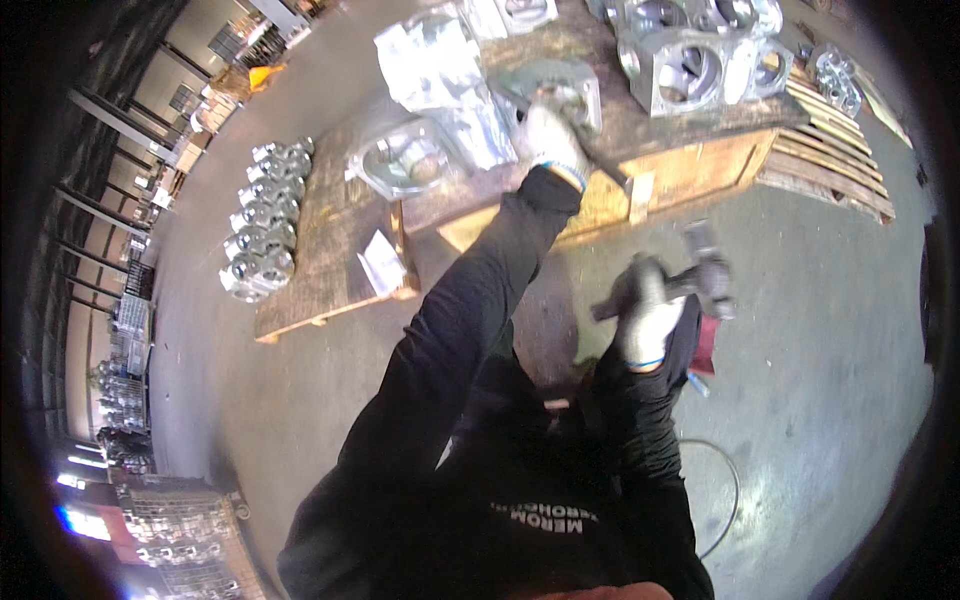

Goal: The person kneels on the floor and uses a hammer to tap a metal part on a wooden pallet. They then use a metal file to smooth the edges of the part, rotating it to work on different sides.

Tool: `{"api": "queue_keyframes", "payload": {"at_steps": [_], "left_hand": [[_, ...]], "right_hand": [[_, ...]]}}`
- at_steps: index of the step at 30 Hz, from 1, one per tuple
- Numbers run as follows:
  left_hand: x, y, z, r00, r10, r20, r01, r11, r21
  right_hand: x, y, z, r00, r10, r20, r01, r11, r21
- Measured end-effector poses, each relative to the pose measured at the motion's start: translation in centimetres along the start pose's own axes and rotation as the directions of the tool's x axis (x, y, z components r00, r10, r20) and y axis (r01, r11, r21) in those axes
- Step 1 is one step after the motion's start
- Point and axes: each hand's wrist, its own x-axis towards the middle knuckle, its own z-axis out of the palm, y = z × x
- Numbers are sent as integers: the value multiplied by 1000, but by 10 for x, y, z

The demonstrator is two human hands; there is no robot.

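My left hand (552,142), in a white knit glove, reaches to the near edge of a silvery metal casting (578,78) with a round opening, on the wooden bench. Its fingers are blurred against the casting, so their grip is unclear. To the right, off the bench, my right hand (645,325), also gloved with darkened fingers, is closed around a grey hand-held power tool (712,275). Motion blur hides the tool's exact kind. Left of my left hand lies another casting (400,163) with a large round hole, beside shiny plastic wrapping (430,62).
More castings (690,72) stand grouped at the bench's far right. Rows of small metal parts (265,225) line the left wooden surface (335,215), near a white paper (382,264). A slatted pallet (825,165) lies beyond at right. A thin hose (738,490) loops on the floor.
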Motion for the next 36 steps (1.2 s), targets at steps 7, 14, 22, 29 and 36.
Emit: {"api": "queue_keyframes", "payload": {"at_steps": [7, 14, 22, 29, 36], "left_hand": [[1, 4, -3, 999, 3, 44, -6, 997, 75], [4, 38, 0, 994, -105, -9, 105, 989, 105], [-28, 21, -42, 923, -166, 348, 164, 986, 34], [-22, 15, -77, 855, -227, 467, 164, 971, 172], [-11, 3, -86, 922, -147, 359, 72, 974, 214]], "right_hand": [[1, -36, 19, 726, -685, 52, 557, 631, 539], [1, 66, 12, 985, 167, -39, -171, 976, -136], [3, 17, 10, 993, 114, -19, -113, 992, 50], [-1, 23, 6, 995, 82, -56, -82, 997, 12], [6, 37, -8, 992, 75, -100, -85, 991, -106]]}}
